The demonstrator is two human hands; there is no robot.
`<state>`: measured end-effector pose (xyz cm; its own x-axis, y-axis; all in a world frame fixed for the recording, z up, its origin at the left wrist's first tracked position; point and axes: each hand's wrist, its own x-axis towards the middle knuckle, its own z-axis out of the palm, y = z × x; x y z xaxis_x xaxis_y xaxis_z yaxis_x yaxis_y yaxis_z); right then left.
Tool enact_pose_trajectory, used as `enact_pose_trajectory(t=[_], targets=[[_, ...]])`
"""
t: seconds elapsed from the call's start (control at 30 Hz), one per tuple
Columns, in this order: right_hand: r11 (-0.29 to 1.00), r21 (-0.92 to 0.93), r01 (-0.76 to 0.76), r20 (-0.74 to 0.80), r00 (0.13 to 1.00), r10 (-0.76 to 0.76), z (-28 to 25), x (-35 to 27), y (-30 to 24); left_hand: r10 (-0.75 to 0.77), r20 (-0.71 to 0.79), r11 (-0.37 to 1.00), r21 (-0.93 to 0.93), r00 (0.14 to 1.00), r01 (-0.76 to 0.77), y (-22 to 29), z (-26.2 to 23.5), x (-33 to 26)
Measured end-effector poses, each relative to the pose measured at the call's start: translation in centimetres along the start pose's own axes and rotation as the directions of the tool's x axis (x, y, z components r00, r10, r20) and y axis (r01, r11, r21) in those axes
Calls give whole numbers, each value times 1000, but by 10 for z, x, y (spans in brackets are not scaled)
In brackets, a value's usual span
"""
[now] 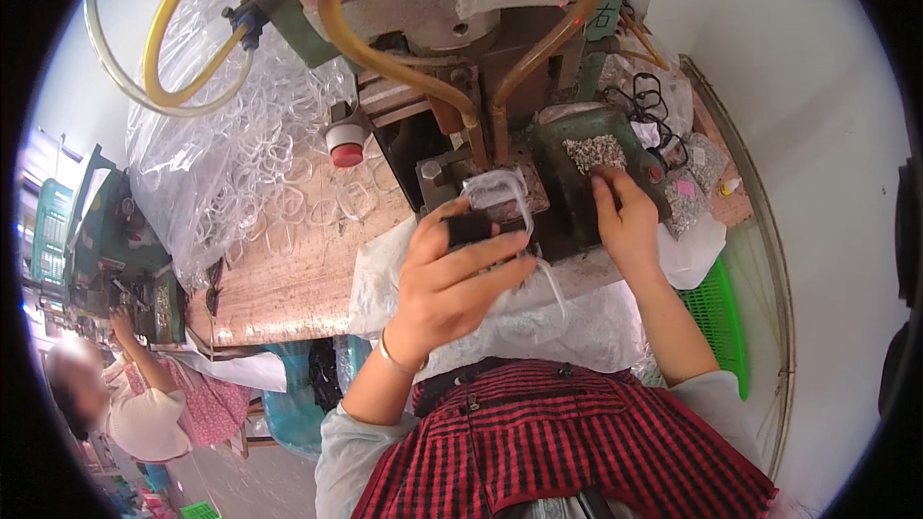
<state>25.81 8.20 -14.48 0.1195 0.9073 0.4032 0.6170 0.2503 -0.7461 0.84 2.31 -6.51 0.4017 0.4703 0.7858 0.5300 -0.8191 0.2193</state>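
My left hand [460, 274] is closed around a clear plastic loop-shaped frame [519, 194], holding it at the machine's metal work block [540, 200]. A black wrap covers one of its fingers, and a clear curved strip [555, 288] hangs below the fingertips. My right hand [630, 221] reaches into a dark green tray [569, 200]. Its thumb and fingers are drawn together at the near edge of a pile of tiny pale metal-looking pieces [596, 152]; whatever lies between the fingertips is too small to make out.
A green press machine [413, 14] with yellow hoses [332, 0] and a red button [346, 155] stands ahead. Many clear loops [274, 173] lie on the wooden table [279, 293] at left. Black frames [649, 101], bagged pieces [685, 207] and a green basket [716, 317] are at right. Another person [144, 404] works far left.
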Motion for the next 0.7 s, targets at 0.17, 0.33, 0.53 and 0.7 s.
enact_pose_trajectory(t=[0.17,0.33,0.53,0.7], targets=[[1000,8,29,124,992,-30,-22,8,9,-17,147,1000,-2,989,18,3,-3,9],[975,219,37,-177,984,3,-38,42,9,-61,166,997,-41,984,69,4,-5,9],[983,178,-35,-182,981,68,-43,44,15,-86,197,993,-57,977,99,7,-8,13],[997,-66,-34,47,998,37,-32,22,29,-86,230,992,-71,969,105,2,-11,17]])
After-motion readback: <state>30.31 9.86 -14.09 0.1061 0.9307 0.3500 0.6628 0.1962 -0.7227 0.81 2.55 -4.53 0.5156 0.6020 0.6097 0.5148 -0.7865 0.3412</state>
